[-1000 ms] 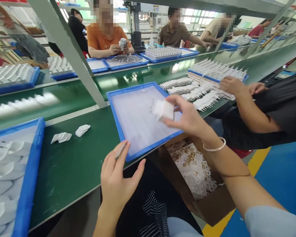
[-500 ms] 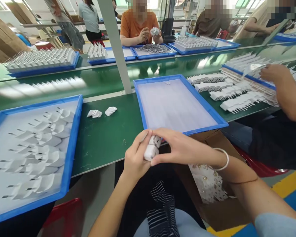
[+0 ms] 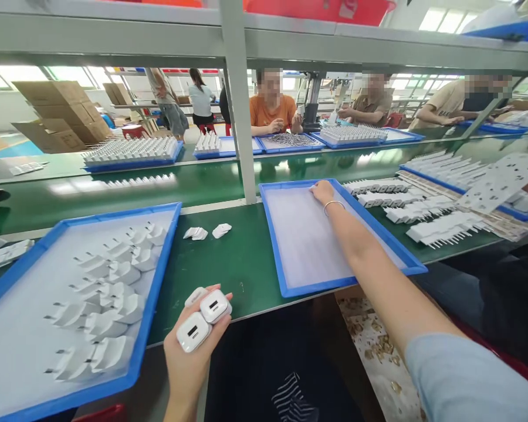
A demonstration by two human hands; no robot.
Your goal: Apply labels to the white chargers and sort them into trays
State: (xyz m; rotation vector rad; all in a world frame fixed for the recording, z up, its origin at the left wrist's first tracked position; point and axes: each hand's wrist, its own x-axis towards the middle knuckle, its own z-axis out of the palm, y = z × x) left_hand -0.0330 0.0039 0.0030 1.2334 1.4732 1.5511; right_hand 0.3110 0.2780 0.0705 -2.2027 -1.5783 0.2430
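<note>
My left hand [image 3: 189, 351] is closed around two white chargers [image 3: 203, 320], their port faces turned toward me. A smaller white piece [image 3: 196, 296] sits between its fingers. My right hand [image 3: 322, 191] reaches to the far edge of the middle blue-rimmed tray [image 3: 286, 288]. Its fingers are pressed together near a small white piece [image 3: 312, 189], mostly hidden by them. Two small groups of white caps [image 3: 196, 233] lie on the green table between the trays.
A blue-rimmed tray [image 3: 158, 281] at left holds several white plug housings [image 3: 125, 272]. Rows of white chargers [image 3: 444, 227] stand at right. A metal post [image 3: 242, 117] rises behind the middle tray. An open carton [image 3: 369, 346] sits below the table's edge. Other people sit opposite.
My right hand has left the chargers and stretched forward to the tray's far edge. My left hand has moved left with the chargers, now turned port-side up. The view has tilted up.
</note>
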